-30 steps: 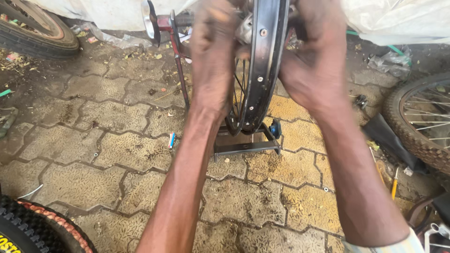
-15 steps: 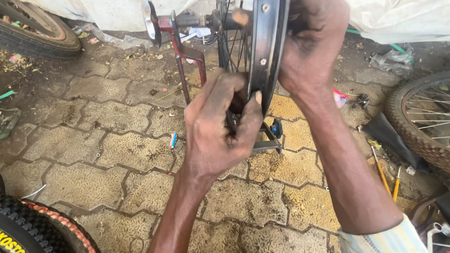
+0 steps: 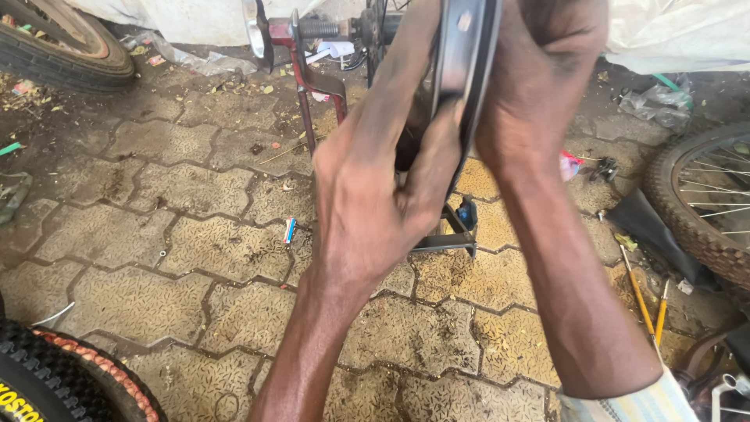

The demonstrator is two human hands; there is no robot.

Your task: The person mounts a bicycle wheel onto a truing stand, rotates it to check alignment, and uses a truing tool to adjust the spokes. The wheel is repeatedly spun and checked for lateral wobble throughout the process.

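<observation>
A bare black bicycle wheel rim stands upright in a red truing stand at the top middle. My left hand presses against the rim's left side, its thumb on the rim's edge. My right hand wraps the rim's right side from above. The spokes and the hub are mostly hidden behind my hands.
A paved brick floor lies below. A tyred wheel rests at the top left, a spoked wheel at the right, a knobbly tyre at the bottom left. Yellow-handled tools lie at the right. The stand's base sits under my hands.
My left hand dropped from the top of the rim to its lower left side, then slid up closer against it. My right hand stayed on the rim.
</observation>
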